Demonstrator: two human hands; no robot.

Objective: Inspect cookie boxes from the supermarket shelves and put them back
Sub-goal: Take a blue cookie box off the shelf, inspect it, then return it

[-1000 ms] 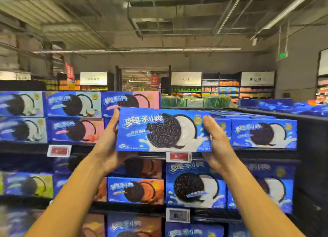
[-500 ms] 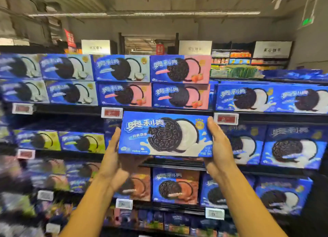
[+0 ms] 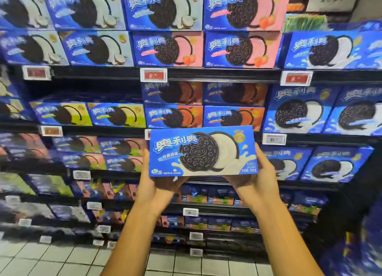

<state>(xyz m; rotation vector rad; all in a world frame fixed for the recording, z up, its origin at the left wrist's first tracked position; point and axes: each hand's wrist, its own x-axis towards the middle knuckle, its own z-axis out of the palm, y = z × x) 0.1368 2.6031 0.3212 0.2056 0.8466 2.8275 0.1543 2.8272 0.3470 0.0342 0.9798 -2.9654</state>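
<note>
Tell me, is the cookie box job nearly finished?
About halfway. Done: one blue cookie box is off the shelves. In hand: the left hand and right hand hold its ends, front facing the person for inspection. Left: returning it to the shelf.

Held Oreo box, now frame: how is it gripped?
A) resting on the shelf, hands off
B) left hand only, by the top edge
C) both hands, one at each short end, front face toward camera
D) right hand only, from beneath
C: the left hand grips the left end and the right hand the right end of the blue Oreo box, whose printed front faces the camera, in front of the shelves.
</note>
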